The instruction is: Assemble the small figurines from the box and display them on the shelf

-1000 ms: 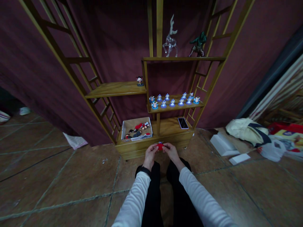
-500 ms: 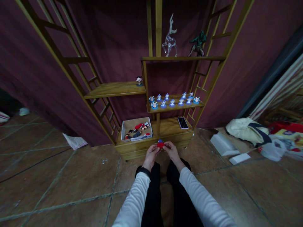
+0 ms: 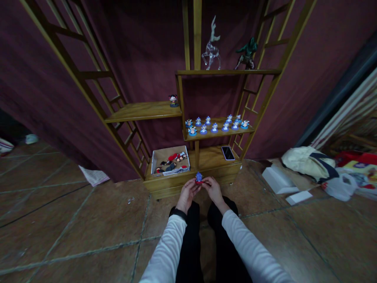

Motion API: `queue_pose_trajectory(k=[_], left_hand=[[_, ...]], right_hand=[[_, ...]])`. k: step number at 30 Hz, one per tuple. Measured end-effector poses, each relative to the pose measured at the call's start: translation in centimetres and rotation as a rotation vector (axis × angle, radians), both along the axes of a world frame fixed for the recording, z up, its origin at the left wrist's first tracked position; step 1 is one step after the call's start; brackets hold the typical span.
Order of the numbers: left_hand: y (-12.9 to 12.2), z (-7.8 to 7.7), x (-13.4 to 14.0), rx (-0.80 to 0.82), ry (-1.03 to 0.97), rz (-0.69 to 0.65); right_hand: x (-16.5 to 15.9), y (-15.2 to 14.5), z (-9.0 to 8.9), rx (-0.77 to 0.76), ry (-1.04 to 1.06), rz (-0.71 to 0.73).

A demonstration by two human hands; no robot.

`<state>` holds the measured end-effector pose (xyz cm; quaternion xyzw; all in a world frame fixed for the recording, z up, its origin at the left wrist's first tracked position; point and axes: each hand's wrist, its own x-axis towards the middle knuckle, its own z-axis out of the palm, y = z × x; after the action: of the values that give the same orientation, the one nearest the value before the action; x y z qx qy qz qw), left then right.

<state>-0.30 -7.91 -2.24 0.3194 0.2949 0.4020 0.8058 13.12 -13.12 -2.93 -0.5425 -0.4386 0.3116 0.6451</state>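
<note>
A small blue figurine (image 3: 199, 176) on a red base is held upright between my two hands, just in front of the low drawer front. My left hand (image 3: 188, 192) grips the base from the left with closed fingers. From the right, the fingertips of my right hand (image 3: 213, 188) pinch the same base. Close beyond my left hand, an open cardboard box (image 3: 170, 151) holds several red and black figurines (image 3: 179, 157). On the middle right shelf (image 3: 206, 136) stand several small blue and white figurines (image 3: 215, 127).
A phone (image 3: 227, 153) lies on the bottom shelf. One dark-haired figurine (image 3: 173, 101) stands on the left shelf (image 3: 141, 111). Above are a clear deer statuette (image 3: 211, 51) and a green figure (image 3: 247, 54). White boxes (image 3: 278, 181) and a plastic bag (image 3: 340, 184) lie on the floor at right.
My hands have turned the figurine upright: its red base was facing me, and now the blue body shows above it. Both hands still hold it in nearly the same place.
</note>
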Motion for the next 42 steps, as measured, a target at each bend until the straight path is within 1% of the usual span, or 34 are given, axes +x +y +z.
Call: queue_pose_trajectory(k=[3,6,9,12,14,16,22,26,29,32,35,42], left_hand=[[-0.1,0.0,0.0,0.019,0.014,0.013],[-0.1,-0.3,0.1,0.043,0.009,0.041],[-0.1,-0.5,0.3,0.068,0.000,0.079],[-0.1,-0.5,0.5,0.097,-0.001,0.119],[-0.2,-0.5,0.7,0.116,0.021,0.144],[-0.2,-0.5,0.9,0.135,0.060,0.160],[-0.5,-0.5,1.3,0.225,0.169,0.200],[-0.7,-0.4,1.3,0.267,0.179,0.155],[-0.8,-0.1,1.1,0.202,0.124,0.106],[-0.8,0.1,0.9,0.125,0.071,0.111],[-0.7,0.1,0.9,0.110,0.098,0.085],[-0.6,0.3,1.0,0.146,0.172,-0.059]], right_hand=[[0.0,0.1,-0.1,-0.012,-0.026,0.006],[0.1,0.2,-0.3,-0.004,0.011,0.005],[0.1,0.4,-0.6,-0.013,0.112,0.021],[0.1,0.4,-0.7,-0.054,0.235,0.077],[0.1,0.3,-0.6,-0.090,0.277,0.097],[0.0,0.3,-0.4,-0.117,0.299,0.086],[-0.2,0.3,0.2,-0.139,0.391,0.073],[0.0,0.3,0.4,-0.160,0.461,0.098],[0.4,0.3,0.2,-0.169,0.495,0.087],[0.7,0.4,-0.3,-0.171,0.517,0.063],[0.9,0.5,-0.6,-0.194,0.520,0.067],[1.0,0.6,-0.3,-0.263,0.490,0.104]])
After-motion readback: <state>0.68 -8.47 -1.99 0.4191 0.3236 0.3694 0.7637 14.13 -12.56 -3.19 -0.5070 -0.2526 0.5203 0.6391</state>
